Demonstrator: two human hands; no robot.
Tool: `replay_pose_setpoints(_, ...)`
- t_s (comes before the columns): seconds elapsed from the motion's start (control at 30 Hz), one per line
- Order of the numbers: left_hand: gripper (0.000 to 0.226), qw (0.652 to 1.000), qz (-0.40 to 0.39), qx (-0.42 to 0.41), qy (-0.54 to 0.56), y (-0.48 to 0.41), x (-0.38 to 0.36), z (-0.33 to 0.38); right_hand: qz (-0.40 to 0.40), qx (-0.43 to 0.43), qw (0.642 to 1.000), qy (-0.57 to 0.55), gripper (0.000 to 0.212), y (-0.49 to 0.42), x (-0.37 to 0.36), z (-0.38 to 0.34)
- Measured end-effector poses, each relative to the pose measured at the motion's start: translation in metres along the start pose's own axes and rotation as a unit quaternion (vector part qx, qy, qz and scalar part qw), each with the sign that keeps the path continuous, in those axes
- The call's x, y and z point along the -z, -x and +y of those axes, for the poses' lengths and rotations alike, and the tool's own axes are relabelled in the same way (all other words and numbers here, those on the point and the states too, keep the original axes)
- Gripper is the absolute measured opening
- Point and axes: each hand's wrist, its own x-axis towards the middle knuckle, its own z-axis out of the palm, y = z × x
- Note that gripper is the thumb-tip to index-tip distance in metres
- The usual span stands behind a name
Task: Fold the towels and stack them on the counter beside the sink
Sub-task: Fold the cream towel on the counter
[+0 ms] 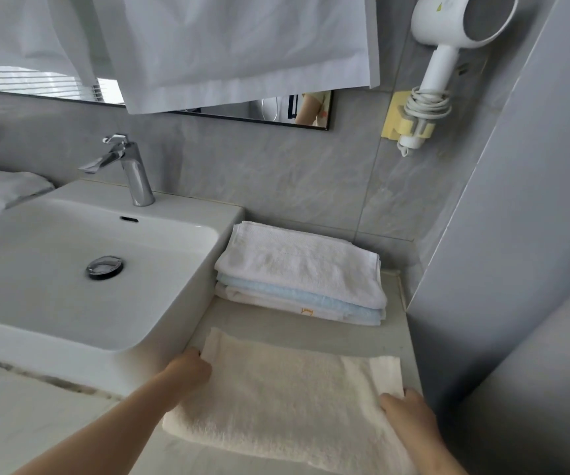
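A cream towel (287, 402) lies folded flat on the grey counter (297, 332) right of the sink (81, 269). My left hand (191, 370) grips its far left corner with curled fingers. My right hand (408, 414) holds the towel's right edge, fingers tucked around it. Behind the cream towel sits a stack of three folded towels (300, 272): white on top, light blue in the middle, white with a small orange mark at the bottom. The stack rests against the sink's right side near the back wall.
A chrome faucet (129, 169) stands behind the basin. A white hair dryer (448, 46) hangs in a yellow holder on the wall at upper right. White cloth (235, 46) hangs over the mirror. A grey wall (516, 269) bounds the counter's right side.
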Motion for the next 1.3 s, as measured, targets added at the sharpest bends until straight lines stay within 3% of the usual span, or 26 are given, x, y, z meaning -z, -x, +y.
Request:
replay_pose_setpoints(0.17,0.02,0.993,0.045,-0.105,-0.01,0.011,0.017,0.011,0.032,0.064,0.997,-0.032,0.013,0.005,0.005,-0.007)
replay_pose_setpoints(0.33,0.024,0.973,0.131,-0.189,0.003,0.02,0.038,0.031,0.087,0.149,0.978,-0.113,0.004,0.01,0.017,-0.022)
replay_pose_setpoints(0.43,0.024,0.961,0.17,-0.216,0.043,0.024,0.054,0.043,0.114,0.199,0.958,-0.171,0.017,0.011,0.028,-0.035)
replay_pose_setpoints(0.57,0.023,0.947,0.201,-0.218,0.123,0.02,0.078,0.064,0.124,0.225,0.936,-0.238,0.016,0.005,0.04,-0.059)
replay_pose_setpoints(0.73,0.022,0.938,0.22,-0.232,0.138,0.002,0.101,0.103,0.154,0.238,0.928,-0.24,0.015,-0.014,0.055,-0.094)
replay_pose_setpoints(1.03,0.013,0.95,0.204,-0.222,0.077,-0.062,0.107,0.159,0.183,0.209,0.94,-0.198,0.018,-0.081,0.059,-0.148)
replay_pose_setpoints(1.3,0.022,0.965,0.197,-0.173,-0.012,-0.11,0.082,0.174,0.197,0.194,0.95,-0.147,0.012,-0.139,0.043,-0.168)
